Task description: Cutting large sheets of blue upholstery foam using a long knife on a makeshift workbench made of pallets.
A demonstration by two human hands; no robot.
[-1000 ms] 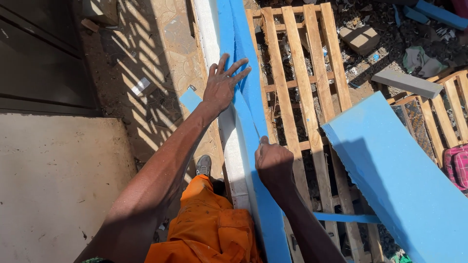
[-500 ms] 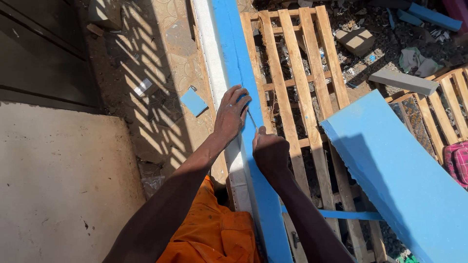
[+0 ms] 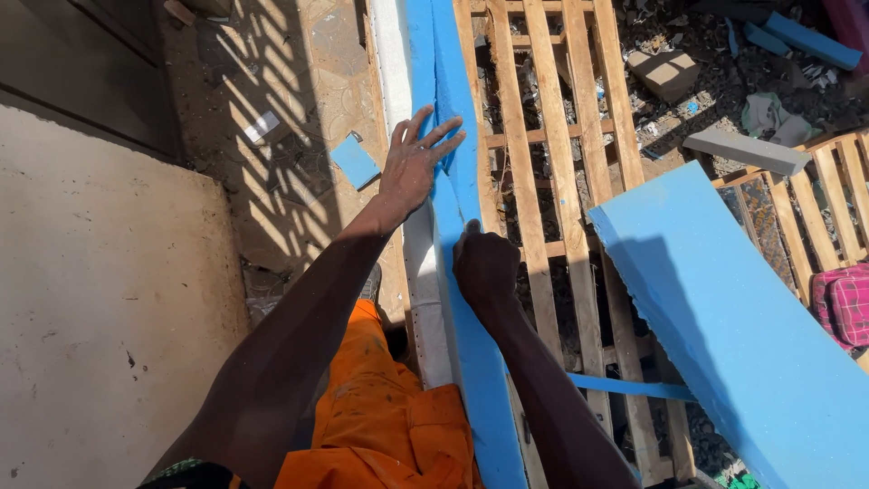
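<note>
From the head camera I see my left hand [image 3: 414, 163] spread flat, fingers wide, on the long blue foam strip [image 3: 453, 272] lying along the wooden pallet [image 3: 552, 136]; my right hand [image 3: 484, 264] is fisted just below on it; what it holds, I cannot tell.

hands: 2, left [image 3: 412, 167] and right [image 3: 484, 263] | wooden pallets: 2, near [image 3: 552, 136] and far [image 3: 837, 181] | large blue foam boards: 2, long strip [image 3: 453, 91] and wide board [image 3: 724, 308] | small blue foam scrap [image 3: 354, 161]: 1 | grey blocks: 2, [image 3: 747, 149] and [image 3: 665, 71] | pink checked bag [image 3: 844, 303]: 1
</note>
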